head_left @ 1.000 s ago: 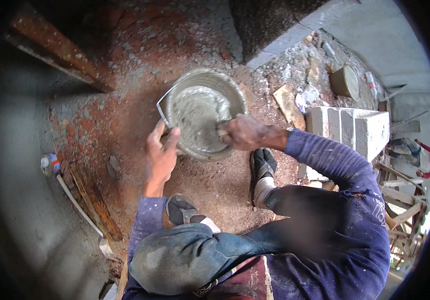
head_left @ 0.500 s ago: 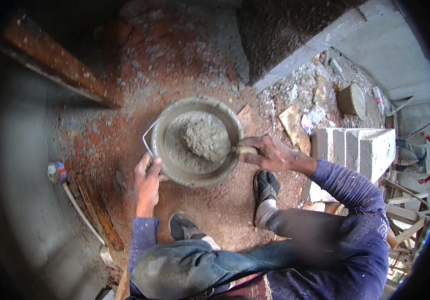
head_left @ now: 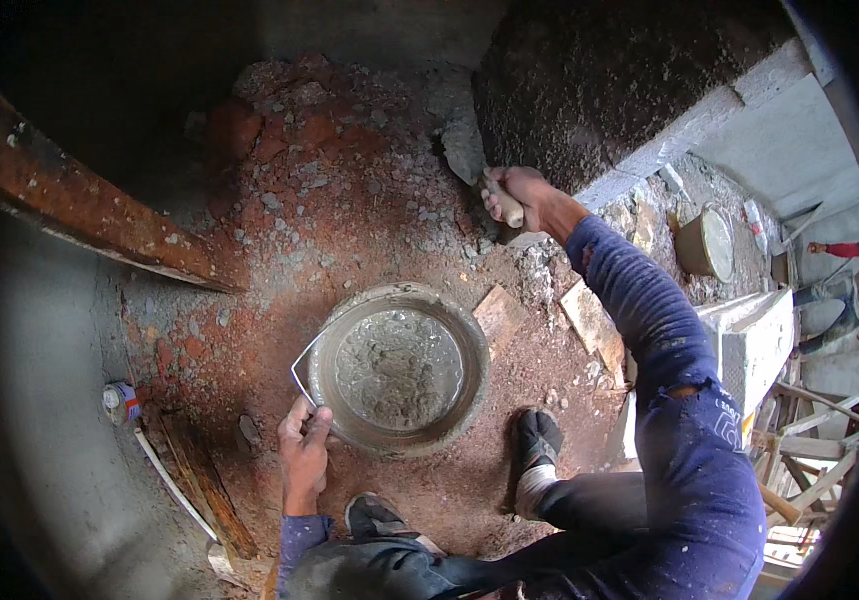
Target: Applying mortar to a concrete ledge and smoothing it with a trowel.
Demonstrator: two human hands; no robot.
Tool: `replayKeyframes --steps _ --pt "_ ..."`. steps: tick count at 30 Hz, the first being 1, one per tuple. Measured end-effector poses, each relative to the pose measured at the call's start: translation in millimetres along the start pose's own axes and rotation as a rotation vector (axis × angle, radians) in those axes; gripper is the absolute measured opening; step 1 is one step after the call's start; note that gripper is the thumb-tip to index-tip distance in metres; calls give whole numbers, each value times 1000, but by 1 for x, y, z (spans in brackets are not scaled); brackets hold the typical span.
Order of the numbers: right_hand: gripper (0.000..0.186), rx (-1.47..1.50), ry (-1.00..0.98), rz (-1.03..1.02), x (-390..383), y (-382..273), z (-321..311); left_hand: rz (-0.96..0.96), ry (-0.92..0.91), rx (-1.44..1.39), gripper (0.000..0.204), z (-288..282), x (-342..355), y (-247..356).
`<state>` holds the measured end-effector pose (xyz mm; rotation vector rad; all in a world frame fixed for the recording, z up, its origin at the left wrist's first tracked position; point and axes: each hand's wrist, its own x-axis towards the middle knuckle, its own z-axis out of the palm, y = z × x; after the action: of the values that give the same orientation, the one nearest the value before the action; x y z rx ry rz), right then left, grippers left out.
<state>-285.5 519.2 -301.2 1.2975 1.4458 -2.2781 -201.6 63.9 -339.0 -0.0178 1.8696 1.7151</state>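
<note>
A: How does your right hand (head_left: 533,190) stand?

B: You have it wrapped firmly round the handle of the trowel (head_left: 464,152), no gap between fingers and grip. The tool's long axis runs from five o'clock at the butt to eleven at the blade (I can't tell how much that blade carries).

A: And the bucket (head_left: 477,370)?

B: At seven o'clock from that fist, well apart, with grey mortar (head_left: 390,370) inside. The dark rough block (head_left: 630,90) is at one, its near corner just beside your blade.

A: So which hand is nearer the bucket?

B: Your left (head_left: 305,445), at its eight o'clock rim by the wire handle (head_left: 294,372). Its fingers are curled; whether they're closed on wire or rim, I can't tell.
</note>
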Motion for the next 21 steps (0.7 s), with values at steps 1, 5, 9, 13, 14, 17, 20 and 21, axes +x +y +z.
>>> replayKeyframes --steps 1,5,9,13,14,17,20,21 --pt "19 -108 38 -29 8 15 1 -11 1 9 30 -3 2 1" --pt "25 -672 183 -263 -35 71 0 -83 60 -43 27 3 -5 16" --pt "44 -1217 411 -304 -32 95 16 -91 69 -149 27 4 -5 11" --pt "61 -1516 464 -286 25 108 -2 -62 1 -194 31 6 0 3" --pt "61 -1512 455 -286 37 108 -2 -65 6 -187 31 5 -1 3" --pt "55 -1337 482 -427 64 97 -3 -76 59 -141 27 3 -2 5" --pt "53 -1173 629 -486 83 80 -1 74 29 14 26 -4 0 -6" --pt "53 -1173 627 -494 88 73 -1 70 53 13 26 0 0 -4"
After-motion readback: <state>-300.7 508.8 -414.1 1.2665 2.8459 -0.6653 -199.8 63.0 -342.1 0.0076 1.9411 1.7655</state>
